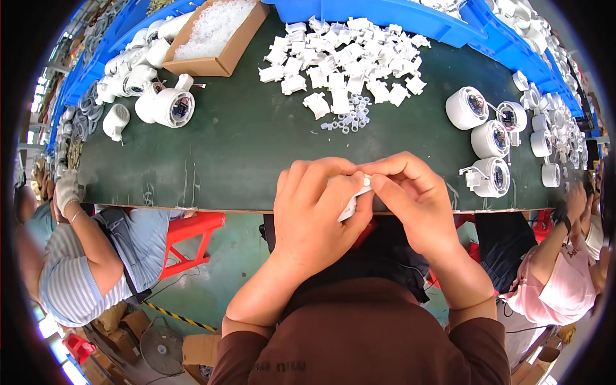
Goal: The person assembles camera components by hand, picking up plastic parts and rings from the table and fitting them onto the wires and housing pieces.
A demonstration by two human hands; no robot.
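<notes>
A small white plastic part (348, 209) sits between your hands, over the bench's near edge. Your left hand (316, 208) has thumb and fingers clamped on it; your right hand (420, 202) brings thumb and index finger close together at its upper end, and you cannot tell whether they grip anything.

From the part, at twelve o'clock on the green workbench (256, 141), lie translucent ring sleeves (351, 115), then a heap of white plastic brackets (346, 61). At two o'clock stand white cylindrical lamp-like housings (489, 140); at ten are similar round housings (173, 107). An open cardboard box (221, 64) of clear pieces sits at eleven. A co-worker's gloved hand (67, 190) is at nine.
</notes>
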